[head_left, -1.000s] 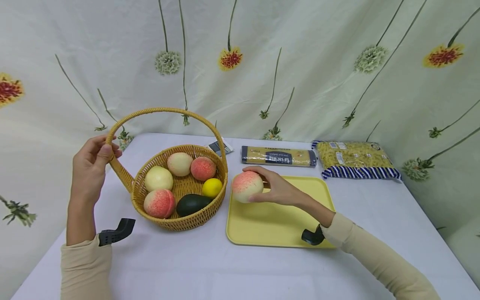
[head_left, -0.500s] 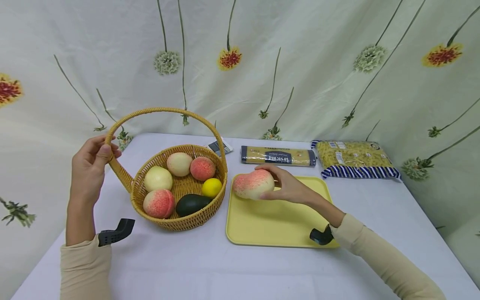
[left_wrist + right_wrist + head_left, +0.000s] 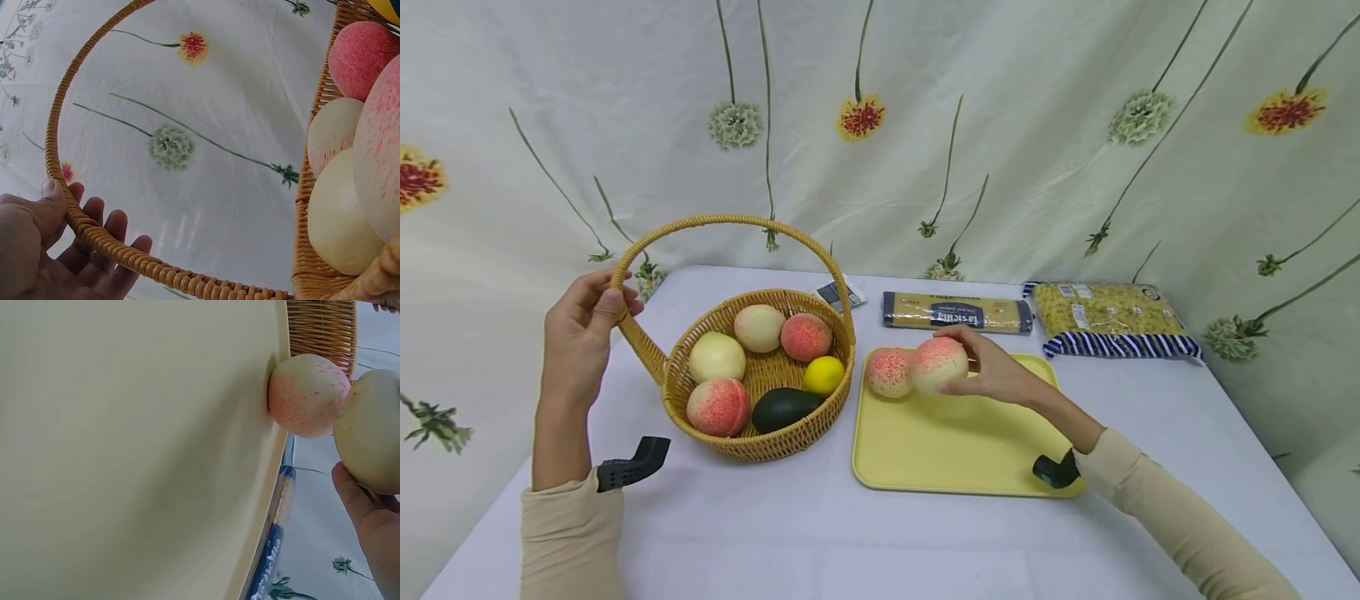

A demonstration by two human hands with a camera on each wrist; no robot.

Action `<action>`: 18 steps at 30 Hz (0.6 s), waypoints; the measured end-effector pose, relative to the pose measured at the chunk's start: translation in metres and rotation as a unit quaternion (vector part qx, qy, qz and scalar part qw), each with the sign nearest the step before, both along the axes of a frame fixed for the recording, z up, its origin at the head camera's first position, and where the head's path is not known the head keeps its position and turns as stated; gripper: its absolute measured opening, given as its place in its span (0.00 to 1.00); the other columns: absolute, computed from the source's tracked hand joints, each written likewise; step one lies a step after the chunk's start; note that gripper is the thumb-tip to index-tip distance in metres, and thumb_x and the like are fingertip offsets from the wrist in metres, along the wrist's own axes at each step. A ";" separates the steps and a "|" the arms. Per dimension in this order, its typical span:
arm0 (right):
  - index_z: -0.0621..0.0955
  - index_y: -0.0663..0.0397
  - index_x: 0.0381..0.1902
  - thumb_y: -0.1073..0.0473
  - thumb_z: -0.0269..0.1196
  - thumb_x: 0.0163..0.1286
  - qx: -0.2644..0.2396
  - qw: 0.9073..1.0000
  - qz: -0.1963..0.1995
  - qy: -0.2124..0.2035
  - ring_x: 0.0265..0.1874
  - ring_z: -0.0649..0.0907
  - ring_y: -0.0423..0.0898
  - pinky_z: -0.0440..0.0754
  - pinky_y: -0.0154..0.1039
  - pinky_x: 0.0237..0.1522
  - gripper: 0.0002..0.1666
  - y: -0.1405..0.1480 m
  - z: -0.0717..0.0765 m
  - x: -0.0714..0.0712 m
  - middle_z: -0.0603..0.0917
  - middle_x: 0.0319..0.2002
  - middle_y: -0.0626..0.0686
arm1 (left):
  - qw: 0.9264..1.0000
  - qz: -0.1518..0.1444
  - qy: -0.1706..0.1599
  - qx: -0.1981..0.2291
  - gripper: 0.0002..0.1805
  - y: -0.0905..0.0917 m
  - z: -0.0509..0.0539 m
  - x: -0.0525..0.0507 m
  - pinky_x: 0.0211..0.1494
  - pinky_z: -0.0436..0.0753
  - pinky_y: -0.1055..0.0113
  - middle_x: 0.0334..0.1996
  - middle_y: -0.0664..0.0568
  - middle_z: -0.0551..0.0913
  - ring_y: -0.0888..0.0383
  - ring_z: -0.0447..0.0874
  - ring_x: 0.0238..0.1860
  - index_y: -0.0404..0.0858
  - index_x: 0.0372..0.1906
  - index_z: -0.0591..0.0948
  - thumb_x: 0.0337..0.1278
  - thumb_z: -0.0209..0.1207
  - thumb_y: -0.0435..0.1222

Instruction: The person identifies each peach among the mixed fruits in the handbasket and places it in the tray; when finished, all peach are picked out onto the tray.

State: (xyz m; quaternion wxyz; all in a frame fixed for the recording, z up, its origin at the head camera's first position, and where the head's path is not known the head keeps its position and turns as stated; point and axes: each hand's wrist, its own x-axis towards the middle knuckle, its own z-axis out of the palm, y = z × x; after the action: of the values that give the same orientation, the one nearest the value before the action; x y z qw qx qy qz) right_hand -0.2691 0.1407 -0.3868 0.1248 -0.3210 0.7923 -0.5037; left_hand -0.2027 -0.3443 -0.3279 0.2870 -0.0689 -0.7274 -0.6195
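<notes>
Over the yellow tray (image 3: 943, 450), your right hand (image 3: 994, 375) gripped a peach (image 3: 937, 365) in its fingers beside a second peach (image 3: 887, 372), while your left hand (image 3: 580, 321) pinched the basket handle (image 3: 733, 220) between thumb and fingers.

head view looks forward and down from above; both wrist views, much closer, share the basket (image 3: 772, 370).

White table (image 3: 775, 533), wicker basket (image 3: 767, 447), yellow tray (image 3: 940, 454), long packet (image 3: 957, 313), pasta bag (image 3: 1108, 310)
</notes>
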 end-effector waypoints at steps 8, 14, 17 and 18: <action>0.63 0.60 0.65 0.62 0.70 0.56 0.010 1.000 -0.016 -0.003 0.56 0.75 0.55 0.79 0.45 0.51 0.42 0.005 -0.005 -0.006 0.72 0.59 0.60 | 1.000 -0.006 0.006 0.008 0.18 0.000 0.000 0.000 0.47 0.77 0.83 0.37 0.52 0.78 0.62 0.81 0.39 0.29 0.58 0.74 0.67 0.53 0.32; 0.63 0.60 0.66 0.62 0.69 0.57 0.011 1.000 -0.024 -0.010 0.55 0.75 0.55 0.79 0.42 0.49 0.42 0.007 -0.006 -0.009 0.71 0.59 0.61 | 1.000 -0.007 0.007 0.013 0.18 0.000 0.000 0.000 0.47 0.77 0.83 0.37 0.52 0.78 0.62 0.81 0.38 0.30 0.58 0.74 0.67 0.53 0.32; 0.63 0.57 0.67 0.62 0.69 0.57 0.015 0.999 -0.027 -0.014 0.56 0.75 0.55 0.79 0.43 0.50 0.42 0.009 -0.007 -0.011 0.71 0.60 0.60 | 1.000 -0.010 0.006 0.017 0.17 0.000 0.000 -0.001 0.47 0.77 0.83 0.37 0.52 0.78 0.63 0.81 0.38 0.30 0.58 0.75 0.66 0.52 0.32; 0.63 0.56 0.67 0.62 0.69 0.57 0.017 0.999 -0.029 -0.016 0.56 0.74 0.55 0.79 0.44 0.50 0.42 0.009 -0.007 -0.011 0.70 0.60 0.60 | 1.000 -0.010 0.007 0.018 0.17 0.000 0.000 -0.001 0.47 0.77 0.83 0.37 0.52 0.78 0.63 0.81 0.38 0.31 0.57 0.75 0.66 0.52 0.32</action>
State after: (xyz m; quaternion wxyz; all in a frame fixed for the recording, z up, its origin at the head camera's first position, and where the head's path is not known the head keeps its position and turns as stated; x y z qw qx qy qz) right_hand -0.2801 0.1495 -0.3940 0.1281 -0.2880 0.8074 -0.4987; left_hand -0.2038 -0.3443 -0.3278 0.2866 -0.0754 -0.7133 -0.6351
